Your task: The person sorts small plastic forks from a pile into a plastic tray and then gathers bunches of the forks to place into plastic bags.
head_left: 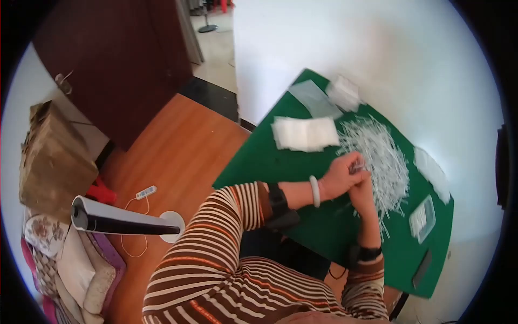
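Observation:
My left hand (339, 175), with a pale bangle (315, 191) at its wrist, is closed near the left edge of a large pile of thin white strips (383, 162). Touching it from below right, my right hand (360, 189) is also closed. Something small and greyish shows between the fingers, too blurred to name. Both hands are over the green tabletop (318, 227). A stack of white sheets or packets (305, 134) lies just above and left of the hands.
Clear plastic bags (315, 99) and a white bundle (344, 94) lie at the table's far corner. On the right are a white packet (431, 174), a clear tray (422, 218) and a dark flat object (422, 268). A white stand (127, 222) rises at left.

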`<state>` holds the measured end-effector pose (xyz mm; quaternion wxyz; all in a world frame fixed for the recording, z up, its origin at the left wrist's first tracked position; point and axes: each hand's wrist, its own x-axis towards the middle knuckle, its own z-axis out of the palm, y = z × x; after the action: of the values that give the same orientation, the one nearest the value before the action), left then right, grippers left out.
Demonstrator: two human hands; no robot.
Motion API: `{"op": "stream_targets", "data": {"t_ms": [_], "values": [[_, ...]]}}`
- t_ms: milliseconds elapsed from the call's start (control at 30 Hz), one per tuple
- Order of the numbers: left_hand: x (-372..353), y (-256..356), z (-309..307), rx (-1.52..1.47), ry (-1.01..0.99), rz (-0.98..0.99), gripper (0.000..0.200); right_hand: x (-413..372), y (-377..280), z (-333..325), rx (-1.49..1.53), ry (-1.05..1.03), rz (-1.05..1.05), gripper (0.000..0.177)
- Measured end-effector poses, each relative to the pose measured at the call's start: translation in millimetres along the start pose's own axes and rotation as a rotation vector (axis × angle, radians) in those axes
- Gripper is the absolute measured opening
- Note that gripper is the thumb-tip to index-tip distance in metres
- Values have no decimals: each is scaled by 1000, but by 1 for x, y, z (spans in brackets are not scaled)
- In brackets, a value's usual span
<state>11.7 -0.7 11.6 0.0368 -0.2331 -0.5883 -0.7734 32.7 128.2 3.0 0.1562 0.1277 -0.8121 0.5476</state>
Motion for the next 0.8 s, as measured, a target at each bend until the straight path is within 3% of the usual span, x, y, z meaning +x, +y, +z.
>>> {"op": "stream_targets", "data": {"t_ms": [133, 267, 367, 500, 633, 733, 800], "values": [[5, -15, -2, 87, -79, -89, 37, 0, 19, -21, -138, -254, 73, 13], [6, -27, -4, -47, -175, -253, 50, -4, 2, -31, -239, -219, 168, 20], [6, -21, -8, 47, -191, -307, 55, -1, -2, -32, -403, -174, 224, 25], [4, -18, -7, 67, -272, -216, 63, 2, 3, -40, -247, -95, 213, 33], [7, -19, -12, 275, -323, -41, 74, 8, -10, -48, 2, -139, 416, 30], [6, -24, -12, 278, -362, -56, 73, 6, -15, -53, 238, -208, 373, 34], [7, -26, -13, 284, -387, -60, 72, 7, -17, -55, 241, -210, 346, 33]]}}
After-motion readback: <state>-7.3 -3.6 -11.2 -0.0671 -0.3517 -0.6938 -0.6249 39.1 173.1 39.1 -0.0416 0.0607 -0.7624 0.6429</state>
